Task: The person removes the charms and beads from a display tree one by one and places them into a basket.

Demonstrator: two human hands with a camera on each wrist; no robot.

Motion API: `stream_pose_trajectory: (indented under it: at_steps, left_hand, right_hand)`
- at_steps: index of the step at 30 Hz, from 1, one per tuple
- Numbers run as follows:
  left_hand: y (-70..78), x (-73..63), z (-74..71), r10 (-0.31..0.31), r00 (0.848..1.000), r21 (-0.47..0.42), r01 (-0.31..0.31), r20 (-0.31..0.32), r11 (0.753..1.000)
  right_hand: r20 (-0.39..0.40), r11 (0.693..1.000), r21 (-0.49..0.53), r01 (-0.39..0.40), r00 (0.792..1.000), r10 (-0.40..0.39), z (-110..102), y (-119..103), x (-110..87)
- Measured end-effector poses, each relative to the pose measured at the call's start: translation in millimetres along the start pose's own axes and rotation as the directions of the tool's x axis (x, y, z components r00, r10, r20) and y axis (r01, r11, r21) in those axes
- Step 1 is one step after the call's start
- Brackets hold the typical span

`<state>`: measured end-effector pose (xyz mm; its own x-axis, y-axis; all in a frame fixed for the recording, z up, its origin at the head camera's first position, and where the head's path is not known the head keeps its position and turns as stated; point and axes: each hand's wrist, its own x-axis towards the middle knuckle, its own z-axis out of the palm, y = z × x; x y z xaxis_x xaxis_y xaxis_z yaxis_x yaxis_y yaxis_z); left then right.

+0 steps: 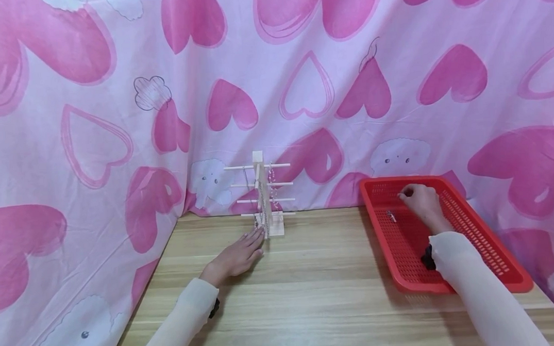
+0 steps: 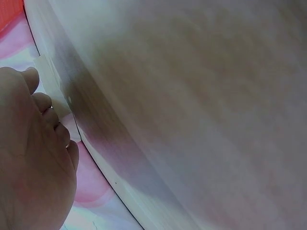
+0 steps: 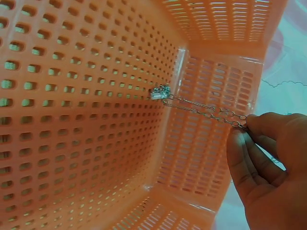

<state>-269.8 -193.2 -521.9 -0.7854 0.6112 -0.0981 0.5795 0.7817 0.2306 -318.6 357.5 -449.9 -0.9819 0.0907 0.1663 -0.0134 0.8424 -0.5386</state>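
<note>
My right hand [image 1: 422,204] is over the red basket [image 1: 387,256], thumb and fingertips pinching one end of a silver chain [image 3: 206,114]. In the right wrist view two strands run from the fingertips to a small silver clump [image 3: 160,92] by the basket's perforated floor. My left hand [image 1: 236,255] lies with fingers extended at the foot of a pale wooden jewellery stand [image 1: 258,157]; the left wrist view shows this hand [image 2: 33,148] from behind, hiding its contact. Thin chains [image 1: 271,181] hang from the stand's rods.
The wood-grain table [image 1: 310,295] carries the stand near its back edge and the basket at the right. A pink curtain [image 1: 266,132] with hearts closes off the back and both sides.
</note>
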Motion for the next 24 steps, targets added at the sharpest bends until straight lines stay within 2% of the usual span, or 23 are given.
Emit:
stream_pose_trajectory:
  at_steps: [6,11,17,24]
  left_hand:
    - [1.1,-1.1,-0.8,0.010,1.000,0.000,-0.010,-0.009,1.000]
    - [0.5,-1.0,1.0,-0.001,1.000,-0.003,0.001,-0.008,1.000]
    - [-0.3,-1.8,3.6,-0.020,1.000,0.001,0.020,0.007,1.000]
    - [0.2,-1.7,0.8,-0.006,1.000,-0.005,0.005,-0.012,1.000]
  right_hand:
    - [0.059,0.999,0.019,-0.032,0.998,0.031,4.4,4.9,-1.4]
    - [0.113,0.999,0.019,-0.027,0.993,0.025,7.5,10.3,-3.2]
    - [0.133,1.000,0.019,-0.013,0.991,0.010,9.9,14.6,-4.7]
    - [0.126,1.000,0.016,-0.012,0.992,0.010,8.7,12.0,-2.8]
